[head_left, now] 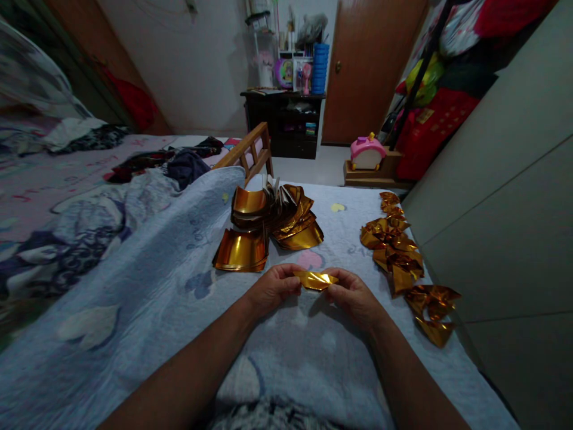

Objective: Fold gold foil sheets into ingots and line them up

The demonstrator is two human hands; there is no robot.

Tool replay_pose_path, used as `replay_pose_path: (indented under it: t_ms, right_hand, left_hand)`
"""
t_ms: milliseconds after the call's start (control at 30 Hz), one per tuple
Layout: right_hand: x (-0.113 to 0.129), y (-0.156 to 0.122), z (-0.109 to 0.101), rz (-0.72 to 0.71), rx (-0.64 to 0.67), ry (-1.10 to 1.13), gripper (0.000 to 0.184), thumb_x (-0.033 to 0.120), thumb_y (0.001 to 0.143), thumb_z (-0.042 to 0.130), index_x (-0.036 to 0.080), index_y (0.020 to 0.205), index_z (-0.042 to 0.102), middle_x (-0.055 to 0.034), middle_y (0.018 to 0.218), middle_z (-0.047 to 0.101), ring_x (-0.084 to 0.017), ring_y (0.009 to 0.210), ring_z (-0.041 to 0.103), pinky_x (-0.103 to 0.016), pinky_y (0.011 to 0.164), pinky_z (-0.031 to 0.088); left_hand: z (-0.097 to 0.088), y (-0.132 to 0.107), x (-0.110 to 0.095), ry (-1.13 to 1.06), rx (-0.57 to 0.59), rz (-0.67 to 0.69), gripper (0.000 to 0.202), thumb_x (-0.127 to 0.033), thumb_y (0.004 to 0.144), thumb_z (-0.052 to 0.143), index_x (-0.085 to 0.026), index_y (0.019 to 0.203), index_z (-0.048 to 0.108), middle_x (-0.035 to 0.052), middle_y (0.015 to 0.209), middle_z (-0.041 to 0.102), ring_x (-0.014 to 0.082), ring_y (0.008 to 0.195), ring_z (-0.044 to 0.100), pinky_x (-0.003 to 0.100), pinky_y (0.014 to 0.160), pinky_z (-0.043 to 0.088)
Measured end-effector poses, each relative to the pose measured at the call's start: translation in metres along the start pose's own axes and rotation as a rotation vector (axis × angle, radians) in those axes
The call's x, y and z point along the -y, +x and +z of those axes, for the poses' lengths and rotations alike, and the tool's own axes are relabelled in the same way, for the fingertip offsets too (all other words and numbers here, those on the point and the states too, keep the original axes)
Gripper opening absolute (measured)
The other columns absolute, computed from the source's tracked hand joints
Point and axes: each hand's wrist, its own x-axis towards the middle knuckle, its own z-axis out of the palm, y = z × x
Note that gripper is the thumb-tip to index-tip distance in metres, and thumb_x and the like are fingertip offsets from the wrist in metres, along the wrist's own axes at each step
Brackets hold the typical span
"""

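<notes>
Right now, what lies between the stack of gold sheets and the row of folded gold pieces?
In the head view, only bare blue blanket separates the stack of gold sheets from the folded gold pieces.

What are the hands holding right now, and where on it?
A folded gold foil piece, pinched at its two ends: the left hand has the left end, the right hand the right end, above the blue bedspread.

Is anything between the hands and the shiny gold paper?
No. Both the left hand and the right hand already pinch the gold foil piece at its ends, above the blue blanket. Nothing sits between fingers and foil.
</notes>
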Motion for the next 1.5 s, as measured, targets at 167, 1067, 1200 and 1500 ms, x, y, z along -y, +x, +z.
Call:
replay_pose_path:
  t_ms: [167,1067,1200,1500]
  right_hand:
    - [0.0013,-0.0009,0.0008,0.008,0.032,0.021,0.036,0.047,0.065,0.087,0.022,0.087,0.074,-0.0021,0.081,0.064,-0.013,0.066,0.048,-0.026,0.06,0.039]
    - [-0.0034,-0.0003,-0.0036,0.025,0.09,0.052,0.034,0.043,0.068,0.088,0.02,0.085,0.07,0.0023,0.071,0.061,-0.01,0.061,0.05,-0.023,0.058,0.035]
    - [-0.0016,-0.0004,-0.0028,0.008,0.079,0.013,0.033,0.044,0.07,0.087,0.019,0.083,0.07,0.0026,0.07,0.06,-0.009,0.061,0.048,-0.023,0.059,0.035]
    - [-0.003,-0.0002,-0.0015,0.04,0.07,0.107,0.034,0.046,0.072,0.086,0.018,0.087,0.072,0.0003,0.072,0.065,-0.01,0.061,0.053,-0.024,0.059,0.04]
  left_hand:
    - [-0.0002,-0.0005,-0.0008,-0.015,0.02,0.002,0.045,-0.036,0.055,0.096,-0.013,0.088,0.075,0.0049,0.083,0.072,0.0112,0.067,0.06,0.022,0.063,0.045]
    - [-0.0033,-0.001,0.0034,0.04,0.067,-0.009,0.043,-0.037,0.059,0.095,-0.014,0.085,0.07,0.0013,0.078,0.068,0.01,0.065,0.057,0.022,0.064,0.041]
    - [-0.0023,-0.0016,0.003,0.051,0.063,-0.002,0.043,-0.038,0.059,0.095,-0.014,0.086,0.069,0.0011,0.08,0.069,0.0097,0.066,0.057,0.022,0.065,0.042]
    - [-0.0018,-0.0012,0.0022,-0.002,0.049,-0.002,0.037,-0.036,0.065,0.091,-0.014,0.087,0.071,0.0012,0.08,0.067,0.0085,0.063,0.056,0.022,0.063,0.042]
